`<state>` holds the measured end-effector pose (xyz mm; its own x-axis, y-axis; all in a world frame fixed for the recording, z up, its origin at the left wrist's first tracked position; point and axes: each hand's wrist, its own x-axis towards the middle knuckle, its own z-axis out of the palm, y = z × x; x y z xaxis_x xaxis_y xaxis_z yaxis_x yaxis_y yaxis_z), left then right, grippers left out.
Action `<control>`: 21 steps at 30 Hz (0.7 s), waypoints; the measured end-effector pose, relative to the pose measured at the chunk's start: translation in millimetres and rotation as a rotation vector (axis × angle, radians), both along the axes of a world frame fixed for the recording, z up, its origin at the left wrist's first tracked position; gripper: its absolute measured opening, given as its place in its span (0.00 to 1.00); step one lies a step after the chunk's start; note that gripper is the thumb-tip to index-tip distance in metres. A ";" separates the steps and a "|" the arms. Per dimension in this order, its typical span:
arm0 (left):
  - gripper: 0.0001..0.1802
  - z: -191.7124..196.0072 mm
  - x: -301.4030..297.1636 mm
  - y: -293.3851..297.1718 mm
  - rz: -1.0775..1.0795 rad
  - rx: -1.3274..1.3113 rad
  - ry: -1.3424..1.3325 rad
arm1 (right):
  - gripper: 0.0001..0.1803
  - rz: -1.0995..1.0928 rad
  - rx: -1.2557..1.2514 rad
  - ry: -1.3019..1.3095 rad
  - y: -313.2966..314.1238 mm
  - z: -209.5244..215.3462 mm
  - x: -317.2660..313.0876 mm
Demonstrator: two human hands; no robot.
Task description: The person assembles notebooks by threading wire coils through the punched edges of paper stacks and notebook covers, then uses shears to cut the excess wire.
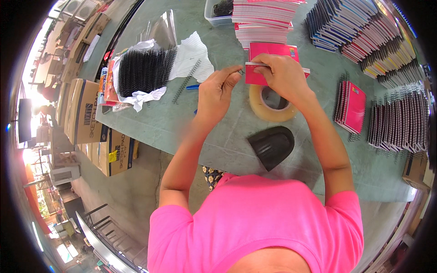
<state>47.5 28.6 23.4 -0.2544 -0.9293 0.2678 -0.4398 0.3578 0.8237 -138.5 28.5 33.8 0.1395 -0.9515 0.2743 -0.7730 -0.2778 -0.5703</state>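
Observation:
My right hand [284, 75] grips a thin red notebook [254, 79], its thumb on the cover and its white punched edge facing up. Just left of that edge, my left hand [216, 93] is closed in a pinch on a short dark wire end [241, 72], which looks like a black binding coil; most of it is hidden by the fingers. Another red notebook [273, 48] lies flat just beyond the held one. A roll of clear tape [256, 109] sits under my right wrist. Nearer to me is a black, round-ended curved piece [273, 146].
At left, a heap of black coils [143, 70] rests on white paper, with a loose coil [187, 82] and blue pen [193, 87] beside it. Unbound red pads [264, 22] stand at the back. Bound red notebooks [354, 107] and more stacks [398, 120] fill the right.

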 end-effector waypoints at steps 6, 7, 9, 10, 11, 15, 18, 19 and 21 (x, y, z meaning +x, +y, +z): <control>0.11 -6.9 -4.4 -2.8 0.015 -0.241 -0.065 | 0.10 0.058 0.065 -0.042 6.1 7.5 2.8; 0.11 -5.7 -6.7 -2.3 0.022 -0.238 -0.101 | 0.10 0.054 0.060 -0.043 6.3 6.8 2.3; 0.11 -6.9 -9.6 -3.6 0.036 -0.273 -0.054 | 0.10 0.047 0.049 -0.047 6.6 5.0 1.9; 0.11 -7.4 -10.1 -4.6 0.045 -0.291 -0.032 | 0.10 0.054 0.043 -0.044 7.3 5.8 2.1; 0.11 -8.1 -10.0 -5.9 0.047 -0.281 -0.018 | 0.10 0.063 0.037 -0.040 8.4 7.1 2.4; 0.12 -9.3 -14.9 -13.6 0.034 -0.286 -0.012 | 0.10 0.117 -0.121 -0.033 4.6 -0.6 0.4; 0.14 11.4 -1.6 -17.1 -0.131 0.095 -0.147 | 0.12 0.141 -0.078 0.020 12.3 -2.9 -2.1; 0.14 16.4 3.3 -18.2 -0.212 0.295 -0.210 | 0.12 0.149 -0.094 0.033 12.2 -4.2 -2.2; 0.15 6.5 -2.4 -16.0 -0.102 -0.081 -0.182 | 0.13 0.176 -0.124 0.057 12.9 -6.2 0.3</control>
<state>45.1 12.5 29.9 -0.3972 -0.8733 0.2820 -0.5362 0.4702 0.7009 -138.3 41.5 27.6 0.3188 -0.8707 0.3745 -0.7368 -0.4762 -0.4800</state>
